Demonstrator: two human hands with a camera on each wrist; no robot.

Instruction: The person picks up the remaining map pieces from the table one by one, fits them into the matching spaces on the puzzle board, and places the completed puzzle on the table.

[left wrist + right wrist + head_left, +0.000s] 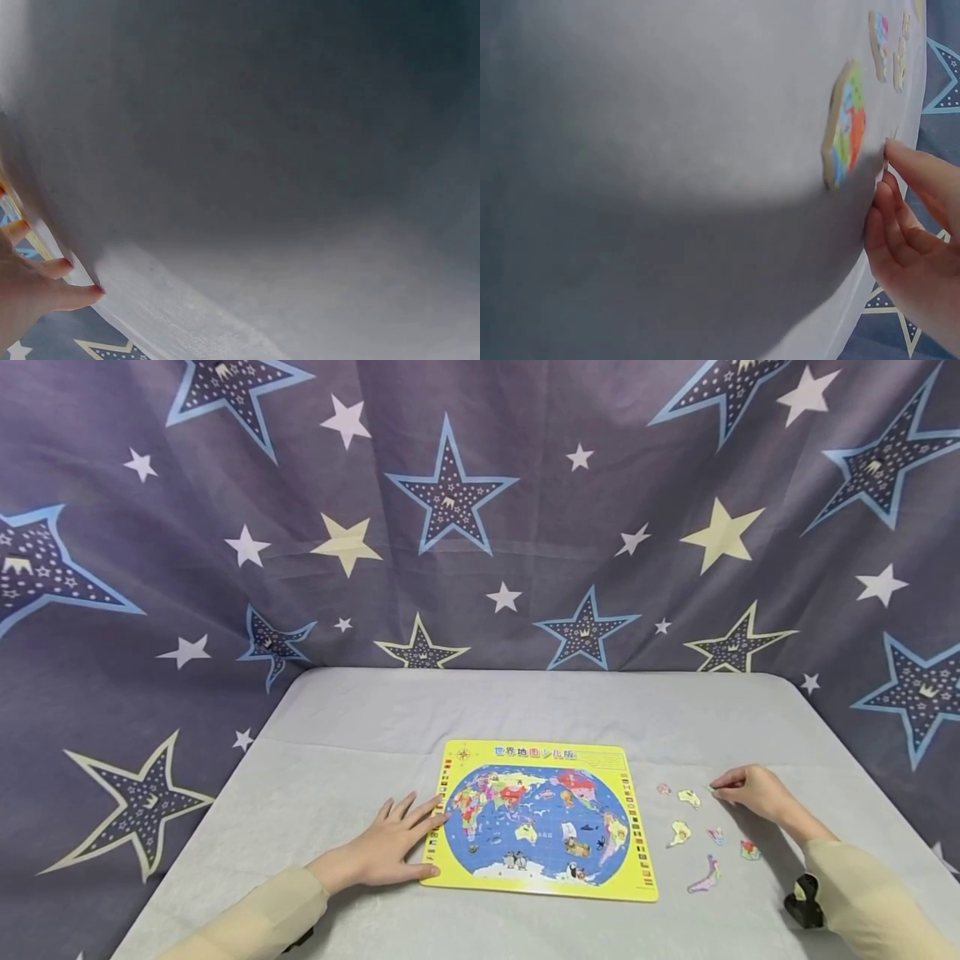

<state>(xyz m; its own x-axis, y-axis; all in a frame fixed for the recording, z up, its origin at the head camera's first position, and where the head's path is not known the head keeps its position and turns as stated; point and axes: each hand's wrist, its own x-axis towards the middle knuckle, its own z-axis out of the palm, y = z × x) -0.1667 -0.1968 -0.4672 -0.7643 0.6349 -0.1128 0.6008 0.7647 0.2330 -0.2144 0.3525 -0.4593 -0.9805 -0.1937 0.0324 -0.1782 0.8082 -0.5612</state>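
Observation:
A yellow-bordered world map puzzle board [540, 893] lies flat on the table, its blue map partly filled with colourful land shapes. My left hand [378, 847] rests at the board's left edge with fingers spread, touching the border. To the right of the board, my right hand [757, 792] pinches a small puzzle piece [889, 142] between thumb and fingers, seen almost edge-on, so its picture is hidden. Loose pieces lie near that hand: a pale yellow one [689, 797], another yellowish one [679, 833], a red and green one [749, 850] and a long purple one [705, 875].
A small pinkish piece [663, 788] and a purple piece [715, 836] also lie right of the board. Grey cloth covers the table [360, 710]. Behind it hangs a dark curtain with stars [525, 552]. A black wrist device [804, 902] sits at the right sleeve.

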